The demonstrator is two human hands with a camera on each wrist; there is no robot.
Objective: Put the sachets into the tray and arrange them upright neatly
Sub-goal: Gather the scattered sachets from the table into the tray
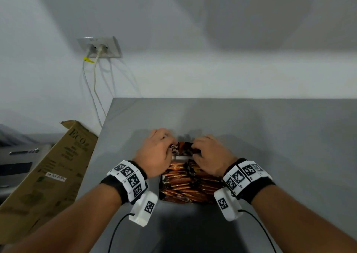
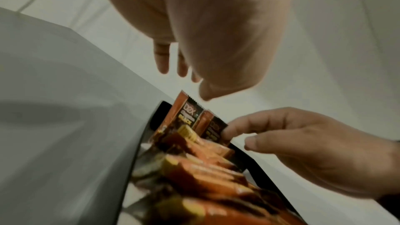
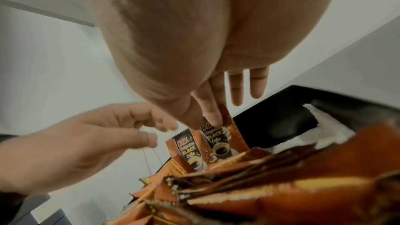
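Head view: black tray on grey desk, packed with upright orange sachets. Right hand pinches 1 sachet at the far end. Left hand hovers, grip loose, holding nothing.

Grey desk, smooth matte top, far edge against a white wall. Black tray directly on it, near the front edge at 6 o'clock, packed with orange-brown sachets standing in rows. Cardboard box leaning against the 9 o'clock side.

Office: printer, wall socket
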